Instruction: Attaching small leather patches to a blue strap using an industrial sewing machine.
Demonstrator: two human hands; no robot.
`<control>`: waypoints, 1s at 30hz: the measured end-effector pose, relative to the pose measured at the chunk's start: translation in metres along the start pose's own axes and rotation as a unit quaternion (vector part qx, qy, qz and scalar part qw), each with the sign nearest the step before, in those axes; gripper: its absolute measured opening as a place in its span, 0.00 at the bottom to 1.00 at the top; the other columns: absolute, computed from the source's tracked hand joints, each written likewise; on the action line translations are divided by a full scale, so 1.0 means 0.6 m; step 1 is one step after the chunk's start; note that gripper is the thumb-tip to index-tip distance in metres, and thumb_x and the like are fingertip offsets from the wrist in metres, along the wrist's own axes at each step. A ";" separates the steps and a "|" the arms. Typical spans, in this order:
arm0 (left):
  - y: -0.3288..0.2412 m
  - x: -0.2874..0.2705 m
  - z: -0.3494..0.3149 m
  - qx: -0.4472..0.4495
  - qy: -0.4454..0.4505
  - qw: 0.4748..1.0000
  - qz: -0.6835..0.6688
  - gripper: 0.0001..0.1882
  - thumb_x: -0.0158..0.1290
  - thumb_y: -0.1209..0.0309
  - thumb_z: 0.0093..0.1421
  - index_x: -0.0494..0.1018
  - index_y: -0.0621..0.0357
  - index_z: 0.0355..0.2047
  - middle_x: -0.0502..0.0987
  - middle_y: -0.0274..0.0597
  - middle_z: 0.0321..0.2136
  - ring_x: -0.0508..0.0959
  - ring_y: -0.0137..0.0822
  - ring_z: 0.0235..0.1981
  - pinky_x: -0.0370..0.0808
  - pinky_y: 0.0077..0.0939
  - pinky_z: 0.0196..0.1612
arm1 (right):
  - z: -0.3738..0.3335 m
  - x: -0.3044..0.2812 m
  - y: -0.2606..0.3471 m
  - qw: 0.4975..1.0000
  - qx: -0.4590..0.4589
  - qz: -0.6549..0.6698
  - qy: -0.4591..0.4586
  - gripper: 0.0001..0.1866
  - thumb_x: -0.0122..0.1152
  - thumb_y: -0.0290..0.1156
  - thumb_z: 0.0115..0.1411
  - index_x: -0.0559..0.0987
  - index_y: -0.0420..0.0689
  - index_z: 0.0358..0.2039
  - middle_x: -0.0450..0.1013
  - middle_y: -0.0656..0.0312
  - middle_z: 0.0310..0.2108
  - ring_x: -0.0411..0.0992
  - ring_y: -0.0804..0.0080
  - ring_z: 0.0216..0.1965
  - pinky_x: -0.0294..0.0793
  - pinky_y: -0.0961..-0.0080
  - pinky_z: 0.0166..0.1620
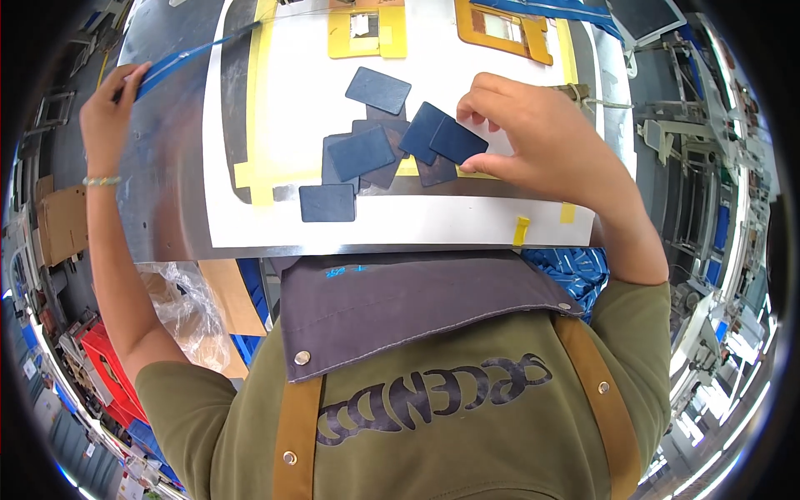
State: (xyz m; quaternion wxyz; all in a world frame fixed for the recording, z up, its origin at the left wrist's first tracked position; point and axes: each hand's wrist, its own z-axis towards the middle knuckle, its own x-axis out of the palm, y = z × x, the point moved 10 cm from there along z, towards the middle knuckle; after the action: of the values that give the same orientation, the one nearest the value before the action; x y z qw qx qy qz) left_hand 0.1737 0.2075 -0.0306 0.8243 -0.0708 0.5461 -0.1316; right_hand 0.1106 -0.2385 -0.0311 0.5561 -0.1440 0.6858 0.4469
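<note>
My left hand (108, 117), out at the far left, pinches the end of a shiny blue strip (179, 60) that stretches up toward the back of the table. Over the middle right, my right hand (533, 129) has its thumb and fingers around the edge of a dark blue rounded rectangular plate (459, 140), about the size of a card. That plate overlaps another blue plate (421, 129). Several similar plates lie scattered to the left, including one (362, 153) atop the heap, one (378, 90) farther back and one (327, 203) nearest me.
Beneath the plates is a white sheet (400, 221) edged with yellow tape on a metal table (167, 167). Two yellow frames (392, 33) (475, 29) sit at the back. A tied rod (575, 92) is beyond my right wrist. Blue crumpled material (571, 271) lies below the table edge.
</note>
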 end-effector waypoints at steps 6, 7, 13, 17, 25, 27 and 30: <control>-0.116 0.007 0.000 0.247 -0.148 0.940 0.185 0.14 0.62 0.68 0.66 0.82 0.48 0.52 0.85 0.35 0.49 0.84 0.44 0.44 0.80 0.35 0.47 | 0.001 -0.001 -0.011 0.998 0.037 0.032 0.027 0.10 0.70 0.30 0.59 0.77 0.41 0.34 0.74 0.57 0.32 0.76 0.56 0.35 0.75 0.64 0.37; -0.176 0.025 0.000 0.252 -0.157 0.948 0.112 0.15 0.64 0.69 0.64 0.83 0.50 0.51 0.85 0.36 0.49 0.85 0.43 0.44 0.81 0.33 0.46 | 0.000 -0.004 -0.017 0.998 0.050 0.025 0.025 0.10 0.70 0.30 0.59 0.77 0.41 0.34 0.74 0.57 0.32 0.76 0.56 0.35 0.75 0.64 0.37; -0.467 0.004 -0.072 0.353 0.004 0.915 -0.195 0.25 0.73 0.69 0.52 0.81 0.58 0.51 0.85 0.44 0.47 0.85 0.40 0.40 0.82 0.28 0.41 | 0.031 -0.056 0.026 0.986 -0.045 0.024 -0.156 0.05 0.67 0.26 0.62 0.81 0.44 0.38 0.76 0.60 0.34 0.77 0.57 0.30 0.75 0.65 0.32; -0.504 0.033 -0.104 0.450 -0.022 0.872 -0.189 0.25 0.68 0.76 0.53 0.80 0.66 0.52 0.85 0.49 0.42 0.84 0.40 0.33 0.80 0.30 0.32 | 0.060 -0.046 0.046 0.982 -0.080 0.007 -0.169 0.08 0.68 0.25 0.59 0.82 0.46 0.39 0.76 0.63 0.33 0.78 0.58 0.31 0.76 0.66 0.32; -0.466 0.026 -0.090 0.521 -0.102 0.847 -0.029 0.19 0.60 0.75 0.50 0.83 0.68 0.44 0.86 0.50 0.42 0.82 0.37 0.30 0.79 0.26 0.31 | 0.105 -0.044 0.029 0.943 -0.185 -0.116 -0.252 0.12 0.70 0.27 0.56 0.83 0.44 0.42 0.75 0.66 0.35 0.78 0.67 0.37 0.78 0.71 0.35; -0.443 0.029 -0.079 0.501 -0.122 0.857 -0.007 0.20 0.60 0.75 0.50 0.83 0.66 0.45 0.86 0.47 0.43 0.82 0.37 0.29 0.78 0.25 0.30 | 0.113 -0.026 0.025 0.932 -0.192 -0.197 -0.235 0.13 0.71 0.30 0.56 0.84 0.45 0.42 0.75 0.68 0.36 0.76 0.71 0.38 0.78 0.74 0.36; -0.428 0.043 -0.076 0.506 -0.125 0.853 0.003 0.20 0.60 0.75 0.50 0.84 0.65 0.45 0.86 0.45 0.43 0.81 0.35 0.29 0.78 0.24 0.30 | 0.120 -0.013 0.011 0.922 -0.214 -0.228 -0.227 0.13 0.71 0.31 0.57 0.85 0.47 0.43 0.74 0.68 0.33 0.75 0.72 0.33 0.77 0.76 0.35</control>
State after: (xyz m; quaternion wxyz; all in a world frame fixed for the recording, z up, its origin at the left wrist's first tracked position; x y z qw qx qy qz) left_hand 0.1057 -0.0442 -0.0043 0.8078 0.3422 0.2966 -0.3774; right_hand 0.1542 -0.1813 -0.0200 0.7398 -0.3070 0.3776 0.4647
